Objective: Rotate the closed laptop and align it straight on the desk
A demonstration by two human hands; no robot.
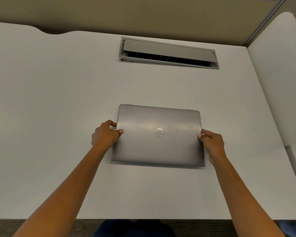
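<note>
A closed grey laptop [158, 147] with a round logo on its lid lies flat in the middle of the white desk [58, 100]. Its long edges run nearly parallel to the desk's front edge, tilted only slightly. My left hand [105, 135] grips the laptop's left edge, thumb on the lid and fingers curled around the side. My right hand [211, 144] holds the right edge the same way, thumb on top.
A grey cable hatch [168, 52] with its lid raised sits in the desk behind the laptop. A white divider panel [280, 74] stands along the right side. The desk's front edge runs across the bottom, with my legs below it.
</note>
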